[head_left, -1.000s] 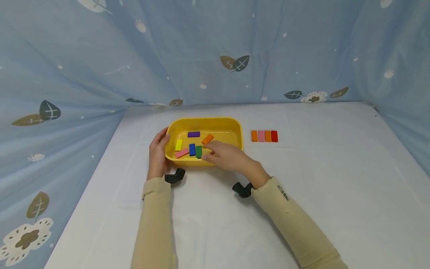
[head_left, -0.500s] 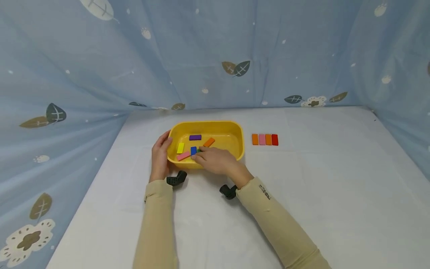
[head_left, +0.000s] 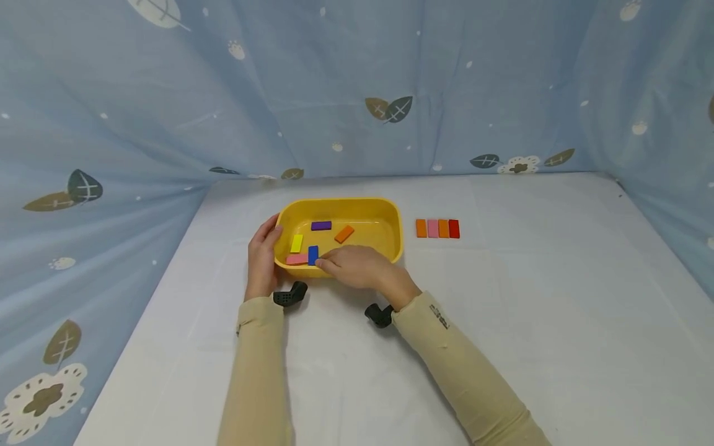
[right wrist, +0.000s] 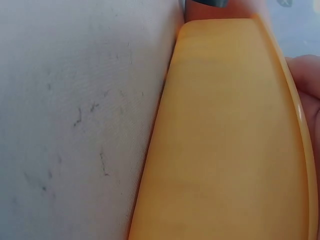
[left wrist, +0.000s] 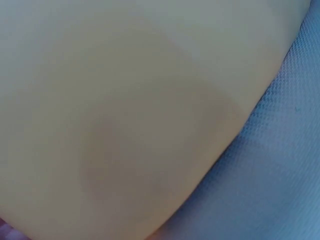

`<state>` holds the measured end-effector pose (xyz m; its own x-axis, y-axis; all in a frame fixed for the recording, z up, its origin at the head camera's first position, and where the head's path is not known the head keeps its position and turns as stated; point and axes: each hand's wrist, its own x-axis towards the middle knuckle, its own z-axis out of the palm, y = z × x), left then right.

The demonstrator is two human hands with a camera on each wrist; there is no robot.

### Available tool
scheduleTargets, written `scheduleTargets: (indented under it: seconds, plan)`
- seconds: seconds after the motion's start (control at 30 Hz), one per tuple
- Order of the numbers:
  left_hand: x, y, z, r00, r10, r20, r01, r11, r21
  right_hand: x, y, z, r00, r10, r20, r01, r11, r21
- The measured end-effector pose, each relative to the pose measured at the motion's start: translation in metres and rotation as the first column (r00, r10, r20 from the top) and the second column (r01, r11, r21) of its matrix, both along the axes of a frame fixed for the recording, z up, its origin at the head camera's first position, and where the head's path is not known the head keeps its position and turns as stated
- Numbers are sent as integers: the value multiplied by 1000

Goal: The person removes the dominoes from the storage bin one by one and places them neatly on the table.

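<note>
A yellow plastic tray [head_left: 375, 203] stands on the white cloth, holding several small coloured blocks. My left hand [head_left: 260, 260] grips its left end, thumb at the rim. My right hand [head_left: 362, 267] reaches over the near rim, the thumb beside a blue block [head_left: 313, 254]. Its other fingertips, and whatever lies under them, are hidden. Left of the blue block lie a pink block [head_left: 297, 259] and a yellow block [head_left: 297, 243]. Farther back are a purple block [head_left: 321, 225] and an orange block [head_left: 344, 234]. The tray wall [right wrist: 230, 130] fills much of the right wrist view.
Right of the tray, a row of blocks lies on the cloth: orange [head_left: 421, 228], pink [head_left: 432, 228], orange again and red [head_left: 454, 228]. Black wrist devices [head_left: 379, 315] stick out at both wrists. A blue patterned curtain [head_left: 334, 93] borders the table.
My right hand has moved left and now covers the place where a green block showed. The blue and pink blocks have shifted slightly left, and the pink one has straightened. My left hand stays put.
</note>
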<state>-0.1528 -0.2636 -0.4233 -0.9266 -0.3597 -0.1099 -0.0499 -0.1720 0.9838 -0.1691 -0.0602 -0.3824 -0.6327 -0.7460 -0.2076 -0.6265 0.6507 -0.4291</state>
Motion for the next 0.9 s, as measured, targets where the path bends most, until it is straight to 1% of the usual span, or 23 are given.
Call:
scheduleTargets:
  seconds: [0.13,0.23,0.37,0.43,0.5,0.67,0.9]
  plan:
    - [0,-1,0,1000,2,-6,-2,1000,-9,-1,0,0,1000,12,-3,-12,999,-32]
    - [0,-1,-1,1000,7,-5,-7,1000,-18,-2,1,0,1000,-6,-10,6,999,-40]
    - [0,0,-3,1000,15,-6,-15,999,-28,-2,1,1,999,-35,-8,35,999,10]
    - [-1,0,-3,1000,17,-5,-17,999,-28,-2,0,1,999,-37,-5,37,998,47]
    - [-1,0,-3,1000,20,-9,-20,1000,-22,-2,0,-1,999,-35,-3,35,998,57]
    - [-1,-1,-4,1000,24,-4,-24,999,-27,-2,1,-3,1000,-21,-22,21,1000,5]
    - [-2,0,-2,1000,20,-8,-20,1000,-14,-6,4,-1,999,-30,21,31,997,-67]
